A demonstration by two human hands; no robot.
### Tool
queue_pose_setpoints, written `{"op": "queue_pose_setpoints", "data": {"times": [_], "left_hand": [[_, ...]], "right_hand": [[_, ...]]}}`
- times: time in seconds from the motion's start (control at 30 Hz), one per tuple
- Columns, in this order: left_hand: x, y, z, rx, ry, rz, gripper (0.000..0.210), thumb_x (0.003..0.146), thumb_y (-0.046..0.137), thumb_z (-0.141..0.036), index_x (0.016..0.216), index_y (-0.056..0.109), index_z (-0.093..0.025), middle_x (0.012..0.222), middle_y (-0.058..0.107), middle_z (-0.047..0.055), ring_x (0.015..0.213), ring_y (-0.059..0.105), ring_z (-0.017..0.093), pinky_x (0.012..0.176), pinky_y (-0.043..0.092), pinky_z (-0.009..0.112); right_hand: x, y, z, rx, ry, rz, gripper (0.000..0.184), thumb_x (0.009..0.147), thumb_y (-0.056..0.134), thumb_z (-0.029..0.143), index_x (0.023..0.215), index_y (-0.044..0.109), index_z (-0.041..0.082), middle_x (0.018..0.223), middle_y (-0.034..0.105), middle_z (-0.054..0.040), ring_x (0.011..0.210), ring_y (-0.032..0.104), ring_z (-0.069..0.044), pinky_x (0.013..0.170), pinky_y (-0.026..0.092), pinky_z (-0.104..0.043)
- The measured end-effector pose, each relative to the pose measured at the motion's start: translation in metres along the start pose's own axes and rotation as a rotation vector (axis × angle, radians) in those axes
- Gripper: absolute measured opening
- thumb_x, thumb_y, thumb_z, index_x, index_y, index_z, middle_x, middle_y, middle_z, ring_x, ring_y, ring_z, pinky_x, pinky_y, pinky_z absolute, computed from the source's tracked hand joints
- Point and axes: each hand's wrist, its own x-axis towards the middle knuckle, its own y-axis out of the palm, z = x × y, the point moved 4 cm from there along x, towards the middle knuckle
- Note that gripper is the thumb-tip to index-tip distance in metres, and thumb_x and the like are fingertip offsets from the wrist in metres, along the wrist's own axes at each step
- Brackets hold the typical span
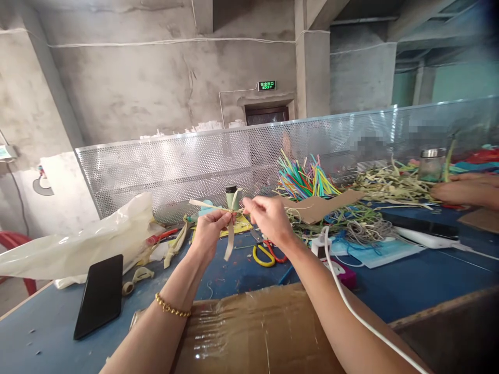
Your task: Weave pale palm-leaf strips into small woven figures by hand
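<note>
My left hand (212,228) is pinched on the crossing of several pale fabric strips (229,244). One end points left, one stands up and one hangs below the fingers. Just to the right, my right hand (268,215) is closed, its fingertips pressed together beside the strips. A thin pale strand (304,208) seems to run from the strips through these fingers and out to the right; its exact path in the grip is hidden. Below the hands lie yellow-and-red-handled scissors (264,256) on the blue table (230,280).
A cardboard box (257,332) is in front of me. A black phone (99,296) and a plastic bag (97,239) lie left. Colourful stems (306,176), cord (368,231) and a white cable (339,291) are on the right, near another person's hand (463,191).
</note>
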Motion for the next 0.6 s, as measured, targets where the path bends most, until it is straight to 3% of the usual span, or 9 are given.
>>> {"op": "queue_pose_setpoints", "data": {"times": [0.07,0.17,0.23,0.33,0.6], "left_hand": [[-0.002,0.003,-0.002,0.071,0.038,0.009,0.018,0.070,0.076,-0.033,0.065,0.075,-0.015,0.065,0.066,0.003,0.062,0.049,0.013,0.062,0.037,0.027],[-0.005,0.008,-0.005,0.116,0.078,0.054,0.017,0.071,0.074,-0.032,0.065,0.074,-0.016,0.063,0.065,0.002,0.062,0.048,0.013,0.064,0.038,0.028],[-0.007,0.010,-0.007,0.128,0.076,0.086,0.017,0.072,0.073,-0.032,0.066,0.075,-0.016,0.065,0.066,0.002,0.064,0.051,0.014,0.066,0.040,0.029],[-0.007,0.009,-0.010,0.156,0.059,0.112,0.017,0.073,0.073,-0.031,0.067,0.075,-0.015,0.067,0.069,0.004,0.067,0.055,0.015,0.069,0.042,0.030],[-0.005,-0.003,-0.023,0.235,0.161,0.119,0.011,0.073,0.076,-0.027,0.068,0.078,-0.017,0.068,0.071,0.004,0.070,0.059,0.017,0.072,0.046,0.031]], "right_hand": [[0.003,-0.010,-0.002,-0.061,0.016,-0.106,0.042,0.092,0.053,0.047,0.066,0.064,0.016,0.052,0.052,0.0001,0.050,0.043,-0.012,0.051,0.028,-0.027],[0.006,-0.005,-0.011,-0.008,0.095,0.034,0.040,0.085,0.061,0.049,0.064,0.066,0.015,0.052,0.050,0.0009,0.053,0.041,-0.012,0.053,0.028,-0.028],[0.005,0.004,-0.014,0.197,0.171,0.138,0.033,0.079,0.068,0.046,0.070,0.068,0.015,0.056,0.052,0.0016,0.055,0.042,-0.011,0.055,0.030,-0.028],[0.004,0.014,-0.014,0.439,0.251,0.167,0.025,0.072,0.072,0.039,0.075,0.068,0.014,0.059,0.053,0.0030,0.054,0.040,-0.010,0.055,0.032,-0.027],[0.006,0.033,-0.008,0.487,0.200,0.103,0.021,0.079,0.067,0.029,0.066,0.059,0.015,0.061,0.054,0.0018,0.057,0.043,-0.009,0.054,0.034,-0.025]]}}
